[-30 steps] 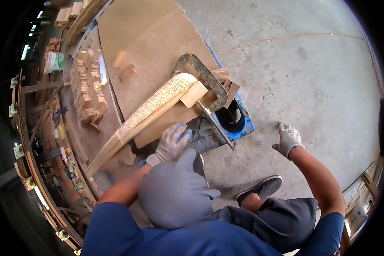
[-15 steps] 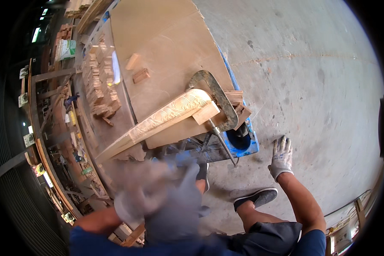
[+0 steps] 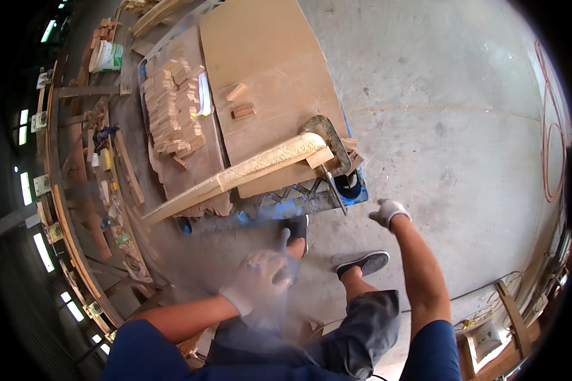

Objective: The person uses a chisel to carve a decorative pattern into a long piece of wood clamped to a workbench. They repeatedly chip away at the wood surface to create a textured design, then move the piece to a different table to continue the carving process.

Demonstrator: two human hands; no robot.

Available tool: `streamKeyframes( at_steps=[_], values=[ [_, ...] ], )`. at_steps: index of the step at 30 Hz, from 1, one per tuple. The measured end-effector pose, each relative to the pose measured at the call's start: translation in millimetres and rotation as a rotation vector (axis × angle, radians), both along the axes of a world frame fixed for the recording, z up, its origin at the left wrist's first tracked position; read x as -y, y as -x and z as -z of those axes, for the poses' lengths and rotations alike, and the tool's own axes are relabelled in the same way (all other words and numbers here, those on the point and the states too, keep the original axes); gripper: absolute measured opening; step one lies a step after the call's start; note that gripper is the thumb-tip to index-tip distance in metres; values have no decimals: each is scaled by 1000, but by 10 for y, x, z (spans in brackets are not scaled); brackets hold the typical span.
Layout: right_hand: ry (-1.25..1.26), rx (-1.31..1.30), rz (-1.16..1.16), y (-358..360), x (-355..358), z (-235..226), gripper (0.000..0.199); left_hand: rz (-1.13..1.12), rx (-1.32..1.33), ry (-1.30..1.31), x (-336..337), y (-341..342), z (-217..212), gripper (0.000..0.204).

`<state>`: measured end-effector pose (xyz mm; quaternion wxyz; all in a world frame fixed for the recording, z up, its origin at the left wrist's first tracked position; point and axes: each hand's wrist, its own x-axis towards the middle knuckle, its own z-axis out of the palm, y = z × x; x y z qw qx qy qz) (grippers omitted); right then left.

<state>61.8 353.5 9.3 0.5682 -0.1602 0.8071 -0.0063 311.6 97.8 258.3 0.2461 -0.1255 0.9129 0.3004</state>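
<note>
Head view shows my left hand in a pale work glove, blurred, raised in front of my chest below the table; it looks loosely curled with nothing in it that I can make out, but the blur means I cannot tell for certain how the grip stands. My right hand, gloved too, is out to the side over the concrete floor, fingers curled and holding nothing I can see, near the handle end of the metal clamp.

That clamp pins the carved wooden piece at its right end against a small wood block on the table's corner. The piece is long, pale and gently curved, with a relief pattern running along its upper face; its left end juts past the table edge toward the cluttered wall.

I judge it stiff and fairly heavy for its length, not slippery, with carving that could chip if knocked. I would take it by the plain lower edges, one hand near the clamp and one toward the free end, keeping clear of the relief.

Small offcuts lie heaped on the table's left side, and two loose blocks sit on the board.
</note>
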Motion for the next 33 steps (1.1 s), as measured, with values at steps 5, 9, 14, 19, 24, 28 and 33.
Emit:
streamKeyframes(
  at_steps=[5, 9, 14, 19, 24, 28, 33],
  values=[
    [95, 89, 154, -842, 46, -744, 70, -38, 167, 24, -63, -246, -114, 34],
    [111, 84, 88, -1634, -23, -1618, 53, -60, 194, 22, -76, -458, -193, 28],
    [237, -156, 232, -2319, -316, -2648, 49, -124, 353, 19, -64, -618, -477, 42],
    [82, -151, 498, -2305, -602, -3593, 44, -566, 308, -131, 47, -1139, -464, 49],
    [-122, 71, 954, -2461, -1244, -4114, 36, -836, 605, -223, 457, -1781, -858, 53],
    [-227, 119, 1024, -2603, -1535, -4368, 34, -969, 665, -386, 551, -2412, -1132, 48],
    [-222, 100, 981, -2476, -1329, -4513, 37, -969, 454, -489, -3, -3652, -805, 39]
  ],
)
